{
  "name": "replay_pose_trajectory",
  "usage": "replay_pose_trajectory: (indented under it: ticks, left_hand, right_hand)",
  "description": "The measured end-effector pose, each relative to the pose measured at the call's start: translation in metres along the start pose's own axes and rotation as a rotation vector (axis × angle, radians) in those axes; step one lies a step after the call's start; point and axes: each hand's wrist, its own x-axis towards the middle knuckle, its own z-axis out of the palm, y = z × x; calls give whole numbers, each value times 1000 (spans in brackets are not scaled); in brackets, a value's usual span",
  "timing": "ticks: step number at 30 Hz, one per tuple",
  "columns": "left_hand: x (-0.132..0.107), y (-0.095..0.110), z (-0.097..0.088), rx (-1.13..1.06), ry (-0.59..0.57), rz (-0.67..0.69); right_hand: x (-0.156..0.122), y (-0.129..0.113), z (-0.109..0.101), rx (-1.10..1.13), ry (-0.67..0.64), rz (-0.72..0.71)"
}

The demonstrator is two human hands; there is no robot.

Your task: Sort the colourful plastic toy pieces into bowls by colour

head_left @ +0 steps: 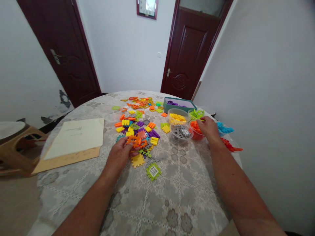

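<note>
Right grip [209,127] is at the bowl [197,136] of orange pieces [195,126].

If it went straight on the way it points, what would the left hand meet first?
Past the orange piece it holds, the left hand would probably meet the heap of plastic pieces; exactly which one, depth leaves unclear.

Place: a room in a home, probably a dining or living room.
Doors: a left-hand door [66,42] and a right-hand door [194,37], both dark red and panelled, with lever handles of household type.
Wall: a plain white wall [123,42] bearing a framed picture [147,14] and a small switch plate [159,54].
Table covering: a floral, lace-patterned tablecloth [187,190] over a rounded tabletop.
Seat: a tan stool [21,144] with a pale top.
Playthings: colourful toy building pieces [142,134], loose on the cloth.
Wear: dark patches [64,99] low on the left wall.
</note>
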Motion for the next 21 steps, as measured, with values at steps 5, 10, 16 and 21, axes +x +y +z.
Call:
replay_pose_trajectory:
  ticks: [5, 10, 16, 21]
  left_hand:
    - [-4, 2, 4, -61, -50, -54]
    - [-7, 3, 6, -80, -80, -67]
    - [-1, 3, -3, -78, -13, 27]
    - [6, 2, -10, -97, 103, 34]
  right_hand:
    - [-21, -23, -4, 140, 126, -107]
    - [-88, -83, -4, 412, -44, -296]
    - [-159, -129, 30, 513, -414, -757]
    - [-173, -137, 58, 416, -461, -804]
